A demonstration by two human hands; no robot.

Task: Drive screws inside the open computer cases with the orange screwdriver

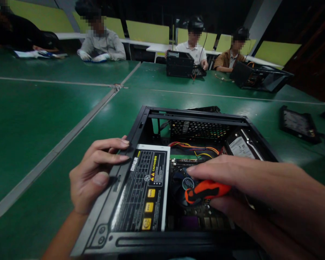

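A black computer case (96,220) lies open in front of me. My left hand (93,173) grips its left edge, with bent fingertips on the frame and the thumb held beside them. Between the thumb and fingers of my right hand (260,184) is a screwdriver (208,191) with an orange and black handle; its shaft cannot be seen. The handle is over the round cooling fan (178,180) inside the case. To the left of the fan sits the power supply (141,187) with its printed label. Coloured cables (197,147) run behind the fan, and a hard drive (241,146) is at the right.
The green table (56,112) has a raised grey seam (78,126) left of the case. A black part (298,122) lies at the right. Across the table, several people sit, two of them at other computer cases (180,65).
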